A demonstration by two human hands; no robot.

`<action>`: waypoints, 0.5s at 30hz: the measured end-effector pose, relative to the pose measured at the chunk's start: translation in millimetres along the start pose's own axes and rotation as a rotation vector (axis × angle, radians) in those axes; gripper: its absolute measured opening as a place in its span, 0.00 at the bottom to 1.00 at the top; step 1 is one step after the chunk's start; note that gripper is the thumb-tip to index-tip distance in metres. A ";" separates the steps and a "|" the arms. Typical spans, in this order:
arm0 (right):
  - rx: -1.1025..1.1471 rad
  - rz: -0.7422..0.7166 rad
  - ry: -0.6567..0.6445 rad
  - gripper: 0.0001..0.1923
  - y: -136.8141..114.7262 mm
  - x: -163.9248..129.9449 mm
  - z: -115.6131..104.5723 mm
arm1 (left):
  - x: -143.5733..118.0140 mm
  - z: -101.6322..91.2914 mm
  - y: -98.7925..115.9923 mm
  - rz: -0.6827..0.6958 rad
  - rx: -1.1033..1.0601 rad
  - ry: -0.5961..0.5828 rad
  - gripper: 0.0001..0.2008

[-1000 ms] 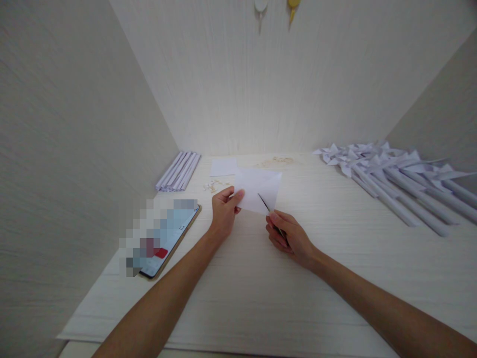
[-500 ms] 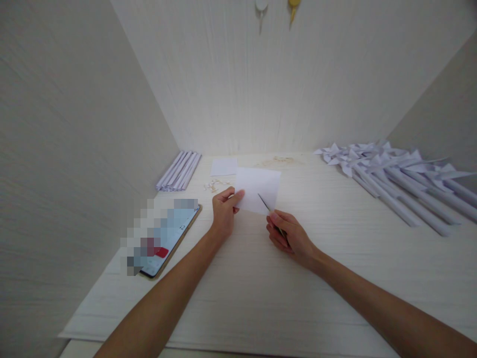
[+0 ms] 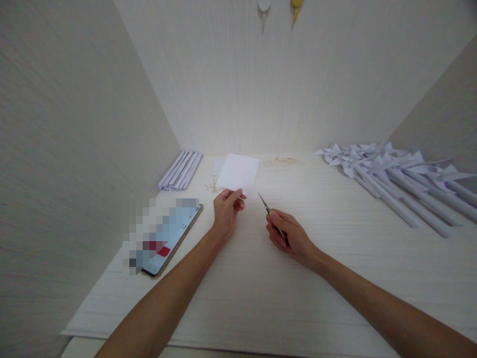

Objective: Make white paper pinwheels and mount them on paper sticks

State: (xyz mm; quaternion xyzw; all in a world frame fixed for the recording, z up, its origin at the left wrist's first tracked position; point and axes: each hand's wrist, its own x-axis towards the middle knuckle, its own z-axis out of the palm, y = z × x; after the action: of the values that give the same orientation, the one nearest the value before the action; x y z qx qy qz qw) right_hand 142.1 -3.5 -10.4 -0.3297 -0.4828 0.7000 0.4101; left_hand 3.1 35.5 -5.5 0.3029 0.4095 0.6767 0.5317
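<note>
My left hand (image 3: 227, 211) pinches a square sheet of white paper (image 3: 239, 172) by its lower edge, thumb on top, and the sheet is held up over the table. In my right hand (image 3: 286, 232) is a pair of small scissors (image 3: 264, 203), their narrow pointed blades together and aimed up and to the left. The handles are mostly hidden by my fingers. A gap separates the scissor tip from the paper. Behind the held sheet, another white sheet (image 3: 216, 167) lies partly covered. Small pale bits (image 3: 211, 186) lie just left of the held paper.
Rolled white paper tubes (image 3: 181, 171) are stacked at the back left. A phone (image 3: 173, 241) lies left of my left forearm. White paper pinwheels on paper sticks (image 3: 395, 171) are piled at the right. Walls enclose the table's back and sides; two hooks (image 3: 295, 12) hang above.
The held paper has moved left and away from the scissors, and it has turned. It now covers part of the sheet behind. My right hand has stayed nearly still.
</note>
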 end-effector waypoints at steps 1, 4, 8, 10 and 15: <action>-0.003 0.001 0.001 0.18 0.1 0.3 0.2 | -0.7 0.0 -1.2 -0.005 0.022 -0.016 0.10; -0.003 0.001 0.003 0.18 -0.2 0.6 0.7 | -3.3 0.4 -4.0 0.018 0.098 -0.051 0.09; 0.011 0.010 0.010 0.17 -1.5 0.2 0.9 | -7.9 2.9 -5.7 0.066 0.178 -0.064 0.10; 0.011 0.014 0.017 0.17 -2.0 0.3 1.0 | -10.2 4.4 -5.8 0.088 0.200 -0.060 0.11; 0.013 0.013 0.017 0.17 -2.2 0.6 1.3 | -13.5 6.2 -7.1 0.106 0.233 -0.075 0.12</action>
State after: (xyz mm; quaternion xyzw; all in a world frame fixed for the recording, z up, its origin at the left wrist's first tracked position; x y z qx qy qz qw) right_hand 141.3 -3.1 -7.9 -0.3361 -0.4726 0.7029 0.4119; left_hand 15.0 24.5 -8.4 0.4091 0.4486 0.6397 0.4714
